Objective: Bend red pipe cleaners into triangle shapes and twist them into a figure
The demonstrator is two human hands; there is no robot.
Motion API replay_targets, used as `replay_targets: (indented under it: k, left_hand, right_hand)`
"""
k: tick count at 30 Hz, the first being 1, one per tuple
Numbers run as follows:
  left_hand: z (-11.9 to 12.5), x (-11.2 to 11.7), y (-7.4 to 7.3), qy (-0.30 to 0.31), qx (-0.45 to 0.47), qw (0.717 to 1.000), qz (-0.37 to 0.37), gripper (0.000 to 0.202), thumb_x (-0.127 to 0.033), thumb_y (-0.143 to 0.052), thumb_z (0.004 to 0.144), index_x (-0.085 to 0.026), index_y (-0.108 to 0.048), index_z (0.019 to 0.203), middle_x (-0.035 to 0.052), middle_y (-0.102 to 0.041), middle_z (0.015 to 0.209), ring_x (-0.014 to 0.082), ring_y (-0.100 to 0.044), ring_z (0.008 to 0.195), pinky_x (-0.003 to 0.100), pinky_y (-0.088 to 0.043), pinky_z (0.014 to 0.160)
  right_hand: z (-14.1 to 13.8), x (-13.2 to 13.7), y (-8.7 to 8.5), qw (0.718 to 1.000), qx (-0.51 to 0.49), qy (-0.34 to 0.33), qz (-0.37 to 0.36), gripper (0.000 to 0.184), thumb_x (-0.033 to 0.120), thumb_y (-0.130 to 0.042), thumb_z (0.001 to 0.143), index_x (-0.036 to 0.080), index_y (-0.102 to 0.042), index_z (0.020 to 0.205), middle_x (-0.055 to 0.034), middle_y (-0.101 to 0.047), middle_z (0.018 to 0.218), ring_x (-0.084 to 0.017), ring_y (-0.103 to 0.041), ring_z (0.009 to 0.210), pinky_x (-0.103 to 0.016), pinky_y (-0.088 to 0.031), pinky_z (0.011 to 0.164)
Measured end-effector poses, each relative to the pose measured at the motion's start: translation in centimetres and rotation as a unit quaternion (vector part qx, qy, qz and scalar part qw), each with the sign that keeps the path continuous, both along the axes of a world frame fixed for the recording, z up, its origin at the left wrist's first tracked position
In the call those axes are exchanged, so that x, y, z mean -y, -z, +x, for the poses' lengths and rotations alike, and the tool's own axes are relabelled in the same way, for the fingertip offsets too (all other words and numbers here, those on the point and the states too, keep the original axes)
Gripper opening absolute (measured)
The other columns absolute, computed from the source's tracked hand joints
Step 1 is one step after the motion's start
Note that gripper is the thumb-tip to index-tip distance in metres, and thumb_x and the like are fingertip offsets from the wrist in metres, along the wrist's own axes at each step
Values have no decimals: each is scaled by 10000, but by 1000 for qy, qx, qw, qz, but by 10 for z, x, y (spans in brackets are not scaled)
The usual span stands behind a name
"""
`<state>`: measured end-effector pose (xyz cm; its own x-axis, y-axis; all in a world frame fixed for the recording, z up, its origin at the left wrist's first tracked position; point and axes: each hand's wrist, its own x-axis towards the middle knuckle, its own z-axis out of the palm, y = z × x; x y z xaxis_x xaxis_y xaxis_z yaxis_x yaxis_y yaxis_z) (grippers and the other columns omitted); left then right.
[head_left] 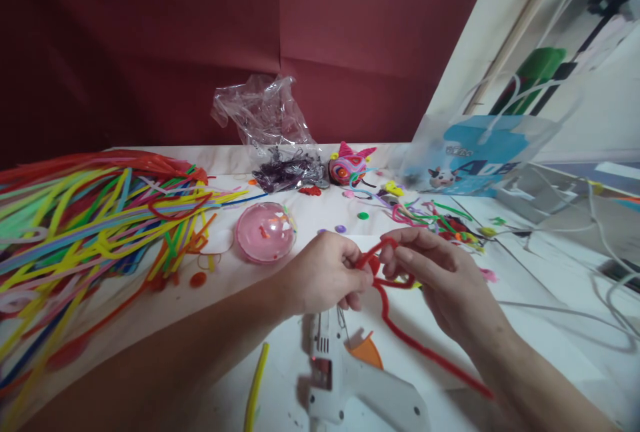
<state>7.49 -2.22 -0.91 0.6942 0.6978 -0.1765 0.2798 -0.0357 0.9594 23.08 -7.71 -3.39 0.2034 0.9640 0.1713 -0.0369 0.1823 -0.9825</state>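
A red pipe cleaner (pixel 425 351) is bent into a loop between my hands, and its long free end trails down to the right. My left hand (pixel 327 272) pinches the pipe cleaner at the left of the loop, fingers closed. With thumb and fingertips, my right hand (pixel 430 269) grips the loop's upper right part. Something round and red shows inside the loop by the left fingertips; I cannot tell what it is. Directly below the hands lies a white hot glue gun (pixel 350 379) with an orange piece (pixel 367 351) beside it.
Many coloured pipe cleaners (pixel 115 219) cover the left side. A pink bowl (pixel 265 232), a clear plastic bag (pixel 280 145) of dark pieces and a pink pipe-cleaner figure (pixel 347 165) stand behind. At right are a blue-and-white bag (pixel 475 152) and white cables (pixel 607 285). A yellow stick (pixel 257 389) lies in front.
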Motion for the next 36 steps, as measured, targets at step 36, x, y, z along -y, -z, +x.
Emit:
replay_targets:
  k: [36]
  left_hand:
    - [4, 6, 6, -19, 105, 993, -50, 127, -216, -515, 766, -121, -527, 681, -24, -507, 468, 59, -452, 395, 165, -346, 392]
  right_hand:
    - [7, -2, -7, 993, -106, -54, -4, 210, 328, -707, 652, 152, -631, 565, -6, -565, 488, -90, -466, 387, -217, -397, 382]
